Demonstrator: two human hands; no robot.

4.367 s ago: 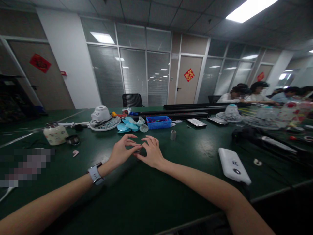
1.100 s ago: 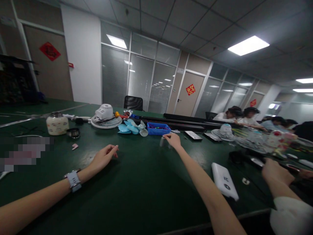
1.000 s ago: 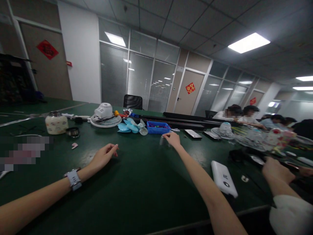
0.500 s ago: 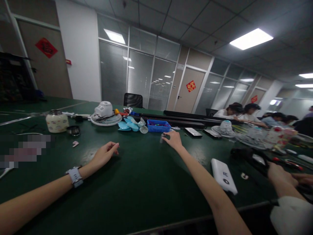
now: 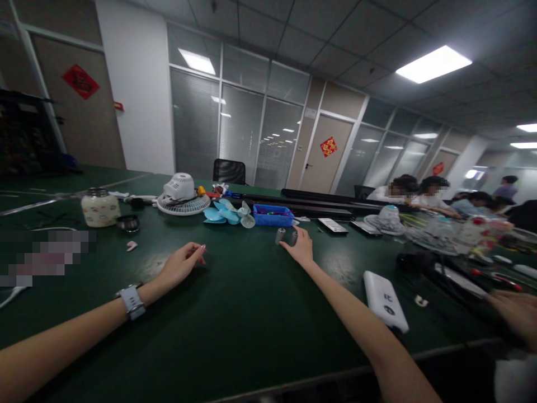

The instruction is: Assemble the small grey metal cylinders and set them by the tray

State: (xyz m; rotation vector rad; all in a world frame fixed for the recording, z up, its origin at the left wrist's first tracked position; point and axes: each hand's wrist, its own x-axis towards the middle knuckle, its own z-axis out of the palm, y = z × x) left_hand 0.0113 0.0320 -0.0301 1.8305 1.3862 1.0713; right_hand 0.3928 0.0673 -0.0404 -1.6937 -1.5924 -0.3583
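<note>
A small grey metal cylinder (image 5: 280,235) stands upright on the green table (image 5: 235,330). Just right of it is my right hand (image 5: 301,246), thumb and index finger apart; the thumb tip is close to the cylinder's base, and I cannot tell whether they touch. A dark grey patch shows between those fingers, too unclear to name. My left hand (image 5: 180,264), with a watch (image 5: 132,301) on its wrist, rests at the left with loosely bent fingers and nothing visible in it. Behind the cylinder sit a blue basket (image 5: 273,216) and light-blue fan blades (image 5: 222,212).
A white fan part (image 5: 180,193), a patterned jar (image 5: 100,208) and a black cup (image 5: 129,224) stand at the left. A white device marked 21 (image 5: 386,301) lies right of my forearm. A co-worker's hand (image 5: 514,313) works at the right edge on a dark object.
My right hand has let go of the metal cylinder and shifted slightly right, leaving it standing on the table. My left hand has stayed put. The co-worker's hands have moved right.
</note>
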